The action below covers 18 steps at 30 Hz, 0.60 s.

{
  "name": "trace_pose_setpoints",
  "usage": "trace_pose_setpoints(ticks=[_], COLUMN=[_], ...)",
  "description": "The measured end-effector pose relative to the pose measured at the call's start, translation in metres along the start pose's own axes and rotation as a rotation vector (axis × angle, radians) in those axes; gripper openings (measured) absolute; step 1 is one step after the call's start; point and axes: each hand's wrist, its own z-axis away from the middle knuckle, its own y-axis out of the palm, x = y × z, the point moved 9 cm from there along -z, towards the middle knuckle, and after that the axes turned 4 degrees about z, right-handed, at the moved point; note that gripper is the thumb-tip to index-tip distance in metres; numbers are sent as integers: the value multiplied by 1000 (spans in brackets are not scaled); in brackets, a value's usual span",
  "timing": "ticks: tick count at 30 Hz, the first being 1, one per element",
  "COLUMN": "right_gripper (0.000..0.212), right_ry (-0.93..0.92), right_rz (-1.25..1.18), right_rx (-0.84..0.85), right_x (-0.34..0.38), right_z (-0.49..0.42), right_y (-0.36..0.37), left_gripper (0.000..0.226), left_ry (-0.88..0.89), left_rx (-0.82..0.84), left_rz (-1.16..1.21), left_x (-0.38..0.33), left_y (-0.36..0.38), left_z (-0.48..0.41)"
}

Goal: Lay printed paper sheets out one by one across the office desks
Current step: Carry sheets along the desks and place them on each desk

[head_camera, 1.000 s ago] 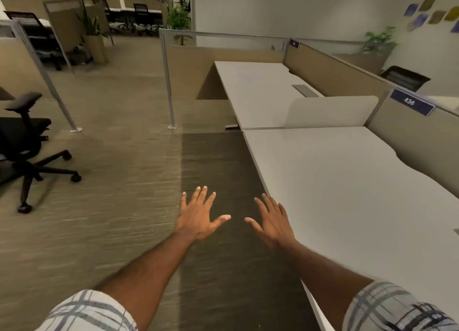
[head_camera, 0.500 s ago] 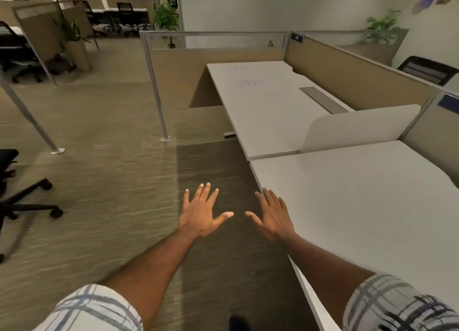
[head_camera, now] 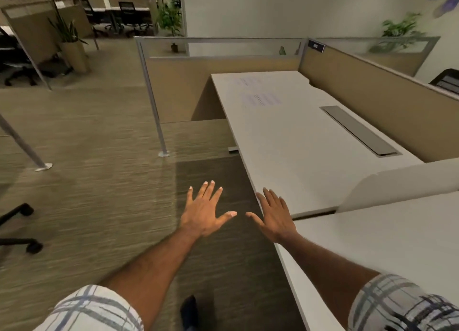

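left hand (head_camera: 204, 212), right hand (head_camera: 275, 216) splayed flat (both empty)

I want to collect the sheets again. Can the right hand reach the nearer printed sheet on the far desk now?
Probably not yet. The right hand is open at the desk's near corner; the sheet lies well beyond, though nothing blocks the way.

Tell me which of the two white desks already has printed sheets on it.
The far desk, beyond the white divider: two faint printed sheets lie near its far end. The near desk shows none.
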Motion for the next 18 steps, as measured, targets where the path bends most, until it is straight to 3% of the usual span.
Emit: trace_pose_setpoints(ticks=[18], right_gripper=[81], right_ry=[166], right_rz=[24], right_rx=[-21], right_x=[17], right_z=[-339], right_y=[1], left_gripper=[102], left_ry=[163], left_rx=[16], left_rz=[-10], left_x=[162], left_y=[-17], left_z=[-335])
